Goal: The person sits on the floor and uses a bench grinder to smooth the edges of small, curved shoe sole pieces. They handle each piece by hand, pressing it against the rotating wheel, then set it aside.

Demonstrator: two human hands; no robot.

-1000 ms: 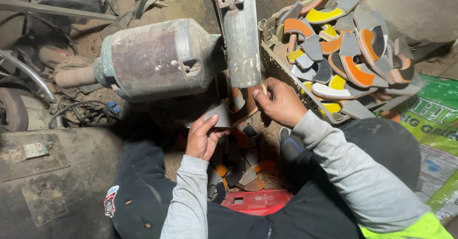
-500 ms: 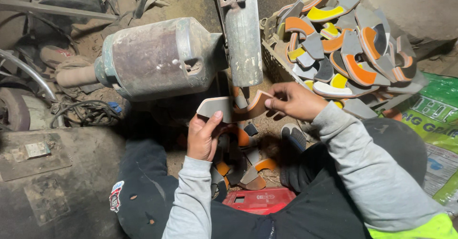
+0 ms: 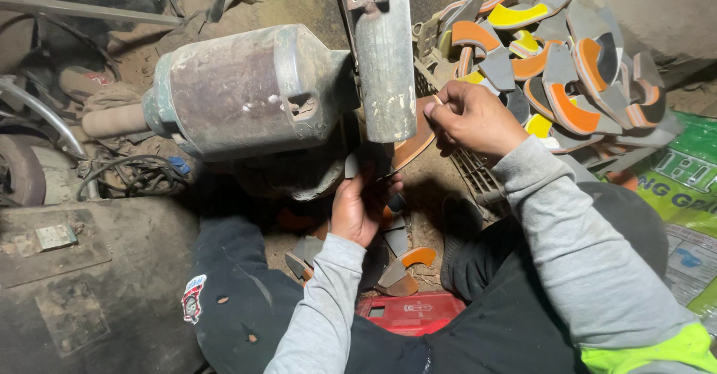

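Orange-brown curved sole piece [image 3: 415, 139] sits pinched in our right hand [image 3: 472, 118], fingers closed on its upper edge, its face pressed against the side of the upright grey metal belt housing [image 3: 385, 53] of the grinder. Our left hand [image 3: 360, 206] reaches up beneath the housing into the shadow, fingers curled around a small grey piece [image 3: 351, 166]; we cannot tell how firmly it is gripped. Just left of the housing lies the dusty cylindrical grey motor [image 3: 239, 90], its shaft pointing left. To the right, near our right hand, a wire crate [image 3: 478, 172] holds a heap of grey, orange and yellow sole cut-outs [image 3: 567, 68]. More offcuts [image 3: 403, 266] lie on the dirt floor between our knees, beside a flat red plastic box [image 3: 409, 313].
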